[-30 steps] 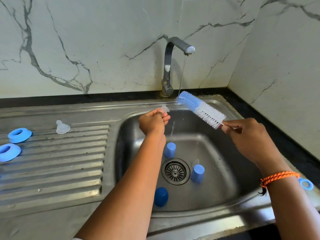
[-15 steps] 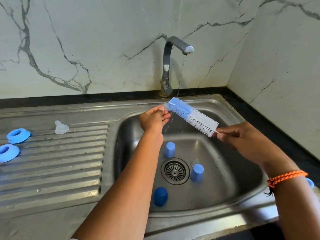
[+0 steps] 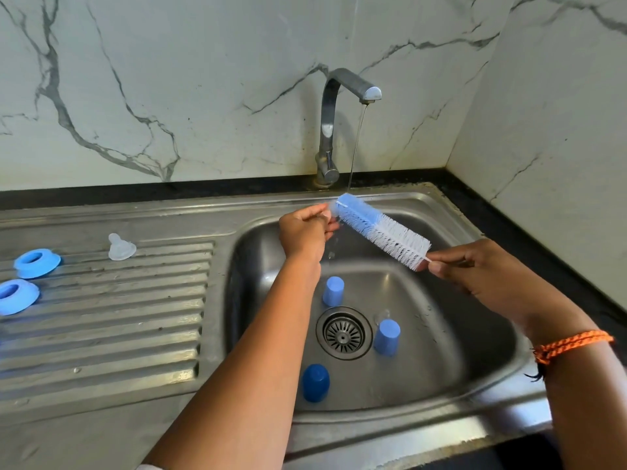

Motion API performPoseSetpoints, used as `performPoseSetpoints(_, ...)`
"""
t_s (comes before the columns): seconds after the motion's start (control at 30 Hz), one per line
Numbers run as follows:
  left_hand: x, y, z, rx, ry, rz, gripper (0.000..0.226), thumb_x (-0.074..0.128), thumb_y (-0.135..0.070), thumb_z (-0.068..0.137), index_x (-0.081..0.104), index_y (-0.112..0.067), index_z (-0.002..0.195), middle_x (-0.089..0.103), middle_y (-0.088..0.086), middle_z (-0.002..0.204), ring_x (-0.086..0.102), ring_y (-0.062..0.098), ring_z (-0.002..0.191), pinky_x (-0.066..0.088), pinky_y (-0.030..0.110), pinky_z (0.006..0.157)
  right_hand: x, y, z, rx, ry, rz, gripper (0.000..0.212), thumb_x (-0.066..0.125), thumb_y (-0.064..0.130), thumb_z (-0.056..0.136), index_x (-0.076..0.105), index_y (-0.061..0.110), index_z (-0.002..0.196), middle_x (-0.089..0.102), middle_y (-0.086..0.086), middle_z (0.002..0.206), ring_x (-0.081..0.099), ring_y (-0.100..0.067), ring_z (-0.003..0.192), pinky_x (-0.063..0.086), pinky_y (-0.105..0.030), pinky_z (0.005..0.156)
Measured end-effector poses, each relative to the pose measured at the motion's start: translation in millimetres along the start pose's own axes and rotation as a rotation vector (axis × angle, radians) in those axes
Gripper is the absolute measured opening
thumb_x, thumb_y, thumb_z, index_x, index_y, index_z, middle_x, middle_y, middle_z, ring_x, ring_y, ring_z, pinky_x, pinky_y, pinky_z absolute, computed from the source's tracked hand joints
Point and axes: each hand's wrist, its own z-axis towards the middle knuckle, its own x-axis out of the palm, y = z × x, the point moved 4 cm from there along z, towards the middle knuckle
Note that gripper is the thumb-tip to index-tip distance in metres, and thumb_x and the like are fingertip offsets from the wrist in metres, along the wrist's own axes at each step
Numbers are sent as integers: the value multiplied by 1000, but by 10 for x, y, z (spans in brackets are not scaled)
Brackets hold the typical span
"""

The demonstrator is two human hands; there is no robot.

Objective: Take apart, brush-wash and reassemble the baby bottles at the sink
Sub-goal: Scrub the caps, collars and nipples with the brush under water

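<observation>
- Gripping the brush (image 3: 383,230) at its thin handle end, the right hand (image 3: 475,269) is seen at 3 o'clock over the sink (image 3: 475,361); the handle is pinched between curled fingers and thumb.
- The brush is held tilted, its white bristles nearest the right hand and its blue tip raised toward 11 o'clock, where it is struck by the thin stream from the tap (image 3: 334,130).
- The left hand (image 3: 307,230) is held just beside the blue tip, fingers curled toward the thumb; something small may be pinched there, but what it is cannot be told, as it is hidden by the fingers and bristles.
- An orange band (image 3: 573,344) is worn on the right wrist.
- Three blue caps are stood mouth-down on the sink floor around the drain (image 3: 343,333): a pale one (image 3: 333,291) at 11 o'clock of it, a second pale one (image 3: 386,336) at 3 o'clock, and a dark one (image 3: 315,382) at 7 o'clock.
- On the ribbed drainboard (image 3: 118,317), at 9 o'clock of the sink, a clear teat (image 3: 121,247) is stood upright.
- Two blue collar rings are laid further left, one (image 3: 36,262) near the teat, the other (image 3: 17,296) at the frame's edge.
</observation>
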Motion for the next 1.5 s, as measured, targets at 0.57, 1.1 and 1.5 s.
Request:
performPoseSetpoints(0.57, -41, 50, 85, 30, -32, 214, 20, 61, -13, 104, 74, -11, 89, 65, -6, 62, 56, 11, 54, 63, 39, 73, -37, 52, -22, -8, -60, 21, 24, 66, 22, 103, 84, 36, 98, 45, 3, 53, 31, -11, 51, 31, -25, 52)
performPoseSetpoints(1.1, -125, 66, 96, -85, -140, 35, 12, 67, -12, 100, 72, -17, 91, 77, 7, 85, 71, 18, 64, 66, 35, 72, -94, 45, -25, 11, -180, -25, 18, 67, 22, 103, 83, 30, 100, 55, 27, 50, 47, 2, 45, 31, -21, 57)
performPoseSetpoints(1.5, 109, 53, -120, -213, 465, 99, 9, 73, -7, 96, 75, -3, 104, 79, 16, 88, 77, 25, 73, 65, 36, 71, 234, 149, 75, -22, -328, -251, 16, 65, 26, 101, 80, 30, 105, 75, -3, 88, 66, -30, 88, 56, -41, 79)
